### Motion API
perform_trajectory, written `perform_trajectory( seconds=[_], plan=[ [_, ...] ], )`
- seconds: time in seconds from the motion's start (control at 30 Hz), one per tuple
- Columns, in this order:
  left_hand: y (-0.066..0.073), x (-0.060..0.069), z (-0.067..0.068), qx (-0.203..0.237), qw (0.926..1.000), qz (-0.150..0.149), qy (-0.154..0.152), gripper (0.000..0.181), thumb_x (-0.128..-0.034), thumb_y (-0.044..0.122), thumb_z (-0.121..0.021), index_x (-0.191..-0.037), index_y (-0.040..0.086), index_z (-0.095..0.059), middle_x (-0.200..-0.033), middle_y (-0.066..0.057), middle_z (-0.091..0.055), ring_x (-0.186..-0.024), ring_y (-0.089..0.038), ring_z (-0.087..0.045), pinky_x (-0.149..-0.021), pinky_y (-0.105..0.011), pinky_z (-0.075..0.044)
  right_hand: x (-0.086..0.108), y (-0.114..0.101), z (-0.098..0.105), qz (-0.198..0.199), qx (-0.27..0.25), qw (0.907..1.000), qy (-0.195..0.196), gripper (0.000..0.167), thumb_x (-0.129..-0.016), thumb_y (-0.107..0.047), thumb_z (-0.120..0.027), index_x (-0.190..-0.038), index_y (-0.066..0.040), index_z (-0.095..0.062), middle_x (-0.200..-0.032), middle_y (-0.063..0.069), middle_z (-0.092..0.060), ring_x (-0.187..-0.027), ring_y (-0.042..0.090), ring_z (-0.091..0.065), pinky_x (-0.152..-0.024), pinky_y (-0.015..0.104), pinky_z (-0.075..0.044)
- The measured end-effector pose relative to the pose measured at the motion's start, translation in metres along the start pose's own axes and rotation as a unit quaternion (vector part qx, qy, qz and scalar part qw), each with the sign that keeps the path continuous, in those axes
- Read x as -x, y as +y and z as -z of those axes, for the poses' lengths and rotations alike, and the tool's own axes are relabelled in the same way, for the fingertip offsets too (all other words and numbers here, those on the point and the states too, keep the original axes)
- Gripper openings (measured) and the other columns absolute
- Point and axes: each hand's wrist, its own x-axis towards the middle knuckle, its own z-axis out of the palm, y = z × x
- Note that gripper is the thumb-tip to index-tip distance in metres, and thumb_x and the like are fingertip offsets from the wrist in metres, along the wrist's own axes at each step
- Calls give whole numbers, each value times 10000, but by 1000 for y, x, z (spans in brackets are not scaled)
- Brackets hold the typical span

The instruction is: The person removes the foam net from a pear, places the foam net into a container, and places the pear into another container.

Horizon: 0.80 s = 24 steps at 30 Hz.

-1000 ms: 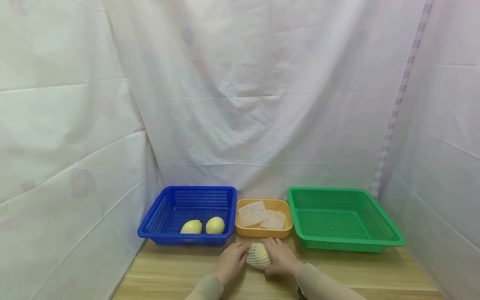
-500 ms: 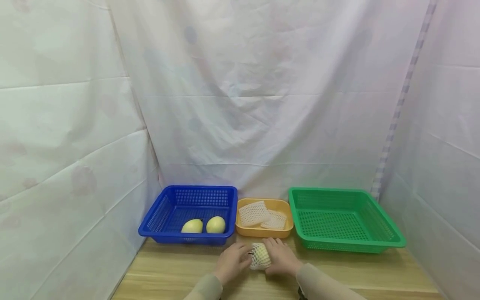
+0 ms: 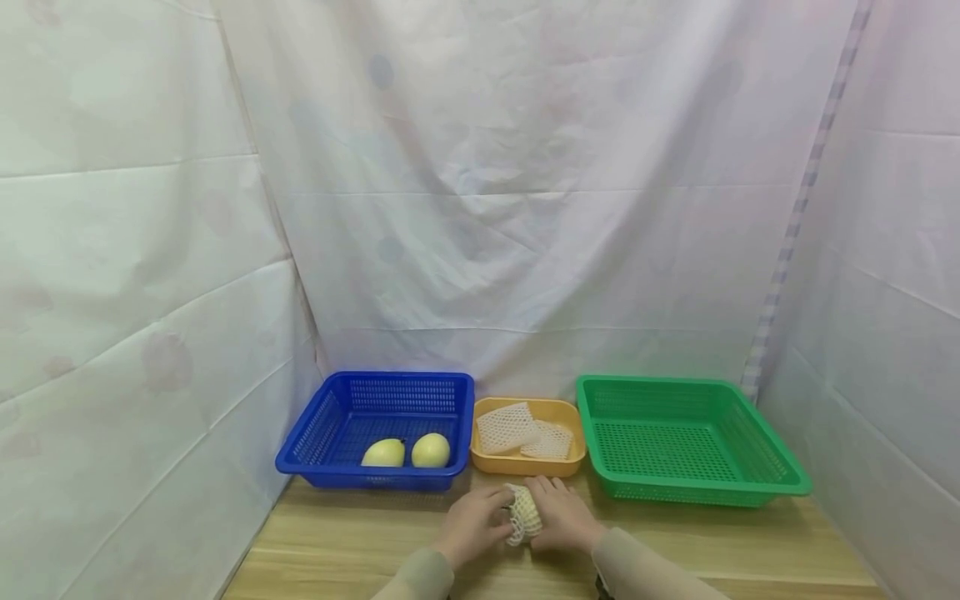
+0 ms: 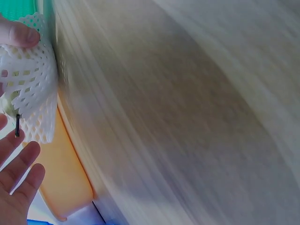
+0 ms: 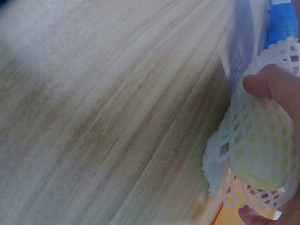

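Note:
A pale yellow pear (image 3: 531, 510) lies on its side in a white foam net sleeve (image 5: 262, 136) above the wooden table. My right hand (image 3: 562, 515) grips the netted pear from the right, its thumb across the net in the right wrist view. At the pear's left end is my left hand (image 3: 472, 523). In the left wrist view its fingers (image 4: 30, 180) are spread beside the dark stem (image 4: 18, 125) and the net's open edge; whether they touch the net I cannot tell. The palm side of my right hand is hidden.
A blue basket (image 3: 375, 477) holding two bare pears (image 3: 431, 451) stands at the back left. In the middle, an orange tray (image 3: 525, 465) holds foam nets (image 3: 507, 427). A green basket (image 3: 690, 486) stands at the back right. White cloth (image 3: 465, 250) hangs behind.
My left hand first drew back from the net's left end, then moved right, close against it. The netted pear has shifted slightly right, while my right hand has stayed around it.

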Motion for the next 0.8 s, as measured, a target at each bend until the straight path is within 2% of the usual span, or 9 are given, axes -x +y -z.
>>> perform_trajectory(
  seconds=[0.2, 0.47, 0.8],
  plan=[
    [3, -4, -1, -45, 9999, -79, -66, 388, -764, 329, -813, -1113, 232, -675, -1197, 56, -654, -1065, -124, -615, -886, -316, -501, 0, 0, 0, -7, -16, 10000, 17, 918, -564, -338, -825, -1359, -70, -450, -1245, 86, -532, -1095, 323, -511, -892, 597, -432],
    [4, -7, 1, -153, 9993, -85, -330, 457, -767, 349, -812, -1174, 195, -675, -1225, 31, -649, -1101, -138, -608, -902, -331, -499, 1, 0, 1, -76, -127, 9998, -119, 930, -575, -341, -838, -1366, -57, -440, -1265, 103, -525, -1123, 346, -506, -903, 623, -418],
    [0, -9, 2, -241, 9982, -210, -507, 454, -780, 326, -790, -1197, 190, -671, -1213, 47, -652, -1082, -127, -616, -890, -312, -502, 1, 2, 0, -45, -131, 9999, -59, 928, -578, -349, -846, -1365, -66, -444, -1255, 81, -526, -1114, 324, -505, -905, 609, -419]
  ],
)
